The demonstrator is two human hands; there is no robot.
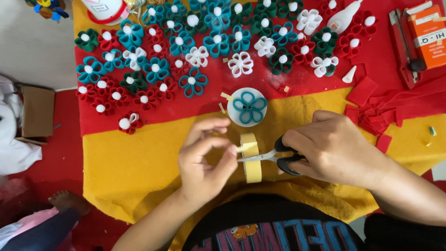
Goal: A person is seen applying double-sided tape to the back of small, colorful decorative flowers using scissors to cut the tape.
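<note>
My left hand [204,160] pinches the free end of a pale yellow tape strip pulled from a tape roll [251,159] that stands on edge on the yellow felt [139,153]. My right hand [332,148] grips black-handled scissors [274,157], whose blades point left and meet the strip. Just beyond the roll, a teal looped felt flower lies on a white round disc [238,119].
Several teal, red, green and white felt flowers [186,51] with white centres cover the red felt [297,88]. Red felt scraps [371,107], a glue bottle [343,17], a red cutter [403,49] and an orange box [429,35] lie right. Another person's foot [67,201] shows lower left.
</note>
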